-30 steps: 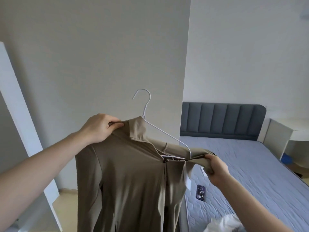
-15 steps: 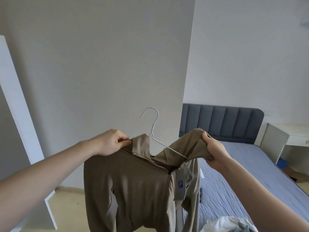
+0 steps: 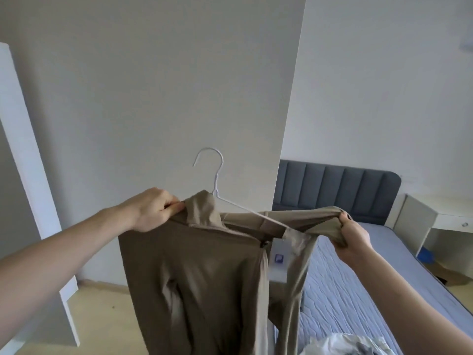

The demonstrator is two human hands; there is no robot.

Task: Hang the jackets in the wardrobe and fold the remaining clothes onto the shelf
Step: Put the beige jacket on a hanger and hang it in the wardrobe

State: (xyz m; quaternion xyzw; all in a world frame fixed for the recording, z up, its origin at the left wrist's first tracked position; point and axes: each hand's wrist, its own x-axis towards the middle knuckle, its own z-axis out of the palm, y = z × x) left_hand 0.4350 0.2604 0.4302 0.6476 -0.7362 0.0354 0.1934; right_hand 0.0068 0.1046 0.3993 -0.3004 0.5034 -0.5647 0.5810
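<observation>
- The right hand (image 3: pixel 352 238) is closed round the bunched right shoulder of the soft taupe zip-front jacket (image 3: pixel 199 267), holding that cloth out beyond the bare end of the thin white wire hanger (image 3: pixel 230 201).
- The left hand (image 3: pixel 153 210) pinches the jacket's other shoulder beside the collar, already over the wire.
- The hanger's long axis runs left to right between the hands, in mid-air in front of the grey quilted bed (image 3: pixel 358 290).
- The right hand is nearer the uncovered arm; seating it there looks next.

Pale grey walls (image 3: pixel 158 73), yellowish floor (image 3: pixel 102 316), bed (image 3: pixel 358 290) with padded grey headboard (image 3: pixel 332 190), perhaps a white desk (image 3: pixel 435 216) beyond.
</observation>
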